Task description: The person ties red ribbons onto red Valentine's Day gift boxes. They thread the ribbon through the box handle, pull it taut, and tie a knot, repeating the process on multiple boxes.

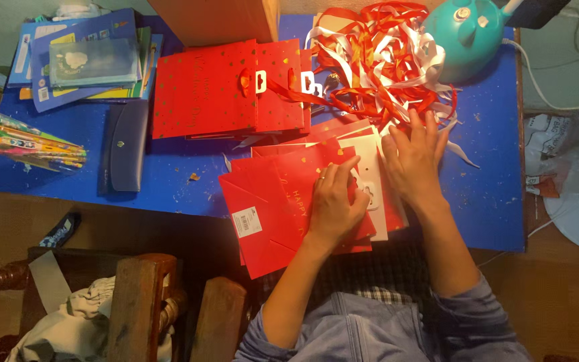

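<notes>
Ribbons [383, 60] lie behind the bags [289, 201], pencils [25, 141] far left
</notes>
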The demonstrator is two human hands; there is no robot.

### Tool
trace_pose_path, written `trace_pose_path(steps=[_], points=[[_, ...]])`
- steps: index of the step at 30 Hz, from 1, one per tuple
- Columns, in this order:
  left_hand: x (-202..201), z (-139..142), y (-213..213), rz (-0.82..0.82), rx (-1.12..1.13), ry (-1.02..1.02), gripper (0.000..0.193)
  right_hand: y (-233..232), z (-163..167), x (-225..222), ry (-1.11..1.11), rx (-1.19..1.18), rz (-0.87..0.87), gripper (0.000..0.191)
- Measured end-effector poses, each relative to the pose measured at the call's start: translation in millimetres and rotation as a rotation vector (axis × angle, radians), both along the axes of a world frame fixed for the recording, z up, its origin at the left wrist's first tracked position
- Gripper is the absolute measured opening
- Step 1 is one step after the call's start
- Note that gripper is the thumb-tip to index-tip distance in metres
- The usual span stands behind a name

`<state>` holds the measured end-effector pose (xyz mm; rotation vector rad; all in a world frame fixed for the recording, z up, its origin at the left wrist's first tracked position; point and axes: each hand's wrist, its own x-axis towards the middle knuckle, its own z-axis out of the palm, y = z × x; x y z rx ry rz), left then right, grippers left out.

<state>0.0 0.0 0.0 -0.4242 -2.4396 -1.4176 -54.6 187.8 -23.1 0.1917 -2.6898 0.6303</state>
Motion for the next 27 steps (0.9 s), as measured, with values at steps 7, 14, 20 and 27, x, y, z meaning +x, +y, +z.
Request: trace_pose_path(steps=[7,14,20,27], points=[[40,-13,-81,-0.059,0.200,-0.082,0.036,-92,8,65,-0.031,-0.150,0.080,0.036],[22,-143,-220,-0.308,1.113,-0.549,0.033,-260,-89,117,-0.058,-0.265,0.417,0.027],[9,-136,-252,-0.186,1.361,-0.651,0.030,-272,-79,103,-0.166,-0.435,0.517,0.019],[24,-61,-237,-0.053,1.360,-0.588,0.029,-205,6,118,-0.260,-0.445,0.309,0.021]])
